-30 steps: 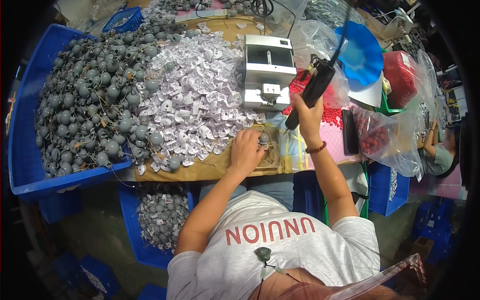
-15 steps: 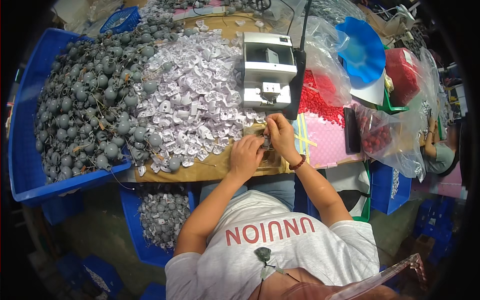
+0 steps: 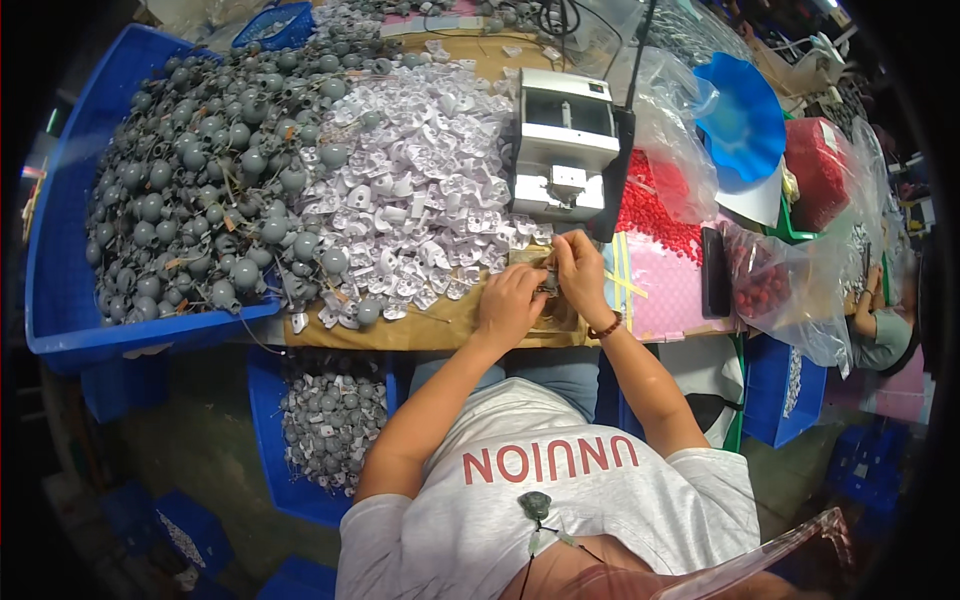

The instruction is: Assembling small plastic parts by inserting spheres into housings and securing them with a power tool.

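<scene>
My left hand and my right hand meet at the table's front edge, close below a white and black machine. Both are closed, fingertips pinched around a small grey part that the fingers largely cover, so its exact kind cannot be made out. Beside my left hand spreads a heap of small white plastic pieces. Farther left lie many grey ball-shaped parts with thin wires, piled in a big blue tray.
Right of the machine are small red pieces, a black phone, a clear bag of red parts and a blue scalloped bowl. A blue bin of grey parts sits below the table. Another person's arm shows at far right.
The whole view has shifted slightly, so the table's things sit farther right. My hands stay together around the small grey part, with the right fingers a little lower and nearer the left.
</scene>
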`<action>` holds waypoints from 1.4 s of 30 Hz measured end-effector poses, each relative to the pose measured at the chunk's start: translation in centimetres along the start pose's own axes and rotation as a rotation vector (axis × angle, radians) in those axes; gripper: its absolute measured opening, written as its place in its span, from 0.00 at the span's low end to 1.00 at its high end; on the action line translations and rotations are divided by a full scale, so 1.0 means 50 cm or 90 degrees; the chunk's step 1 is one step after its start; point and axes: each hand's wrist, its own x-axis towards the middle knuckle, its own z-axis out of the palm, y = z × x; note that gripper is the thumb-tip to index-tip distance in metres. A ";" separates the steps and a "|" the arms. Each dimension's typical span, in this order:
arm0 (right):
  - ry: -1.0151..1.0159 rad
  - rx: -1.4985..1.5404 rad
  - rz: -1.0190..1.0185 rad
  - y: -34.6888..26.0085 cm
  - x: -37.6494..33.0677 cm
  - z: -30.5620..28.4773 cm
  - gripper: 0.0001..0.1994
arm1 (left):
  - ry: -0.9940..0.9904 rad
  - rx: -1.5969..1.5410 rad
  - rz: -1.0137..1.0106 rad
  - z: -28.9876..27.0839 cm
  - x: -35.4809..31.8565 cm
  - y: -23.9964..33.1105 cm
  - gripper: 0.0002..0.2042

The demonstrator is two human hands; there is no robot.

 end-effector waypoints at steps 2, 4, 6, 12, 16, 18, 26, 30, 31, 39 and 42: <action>-0.044 0.004 -0.032 0.006 0.007 -0.007 0.10 | 0.003 -0.071 -0.013 -0.019 -0.010 0.003 0.16; -0.100 0.083 0.005 0.021 0.015 -0.037 0.11 | -0.006 -0.127 -0.053 -0.061 -0.032 0.023 0.15; -0.143 0.221 0.083 0.036 0.025 -0.073 0.12 | -0.045 -0.102 -0.071 -0.147 -0.066 0.042 0.15; -0.191 0.272 0.156 0.065 0.034 -0.153 0.12 | -0.468 0.050 -0.390 -0.480 -0.336 0.023 0.17; -0.170 0.230 0.160 0.107 0.041 -0.192 0.11 | -0.313 0.205 -0.518 -0.532 -0.416 -0.039 0.16; -0.126 0.159 0.113 0.137 0.052 -0.216 0.10 | -0.106 0.347 -0.503 -0.522 -0.372 -0.107 0.16; -0.029 -0.501 -0.174 0.202 0.112 -0.286 0.09 | 0.260 0.437 -0.371 -0.472 -0.348 -0.306 0.12; -0.062 -0.562 -0.187 0.235 0.117 -0.283 0.07 | 0.191 0.409 -0.404 -0.464 -0.384 -0.279 0.10; -0.062 -0.564 -0.192 0.242 0.117 -0.281 0.07 | 0.177 0.408 -0.393 -0.464 -0.389 -0.266 0.09; -0.017 -0.511 -0.209 0.245 0.125 -0.284 0.06 | 0.181 0.255 -0.245 -0.389 -0.246 -0.084 0.10; 0.010 -0.322 -0.138 0.247 0.115 -0.295 0.08 | 0.069 0.100 -0.020 -0.258 -0.100 0.025 0.11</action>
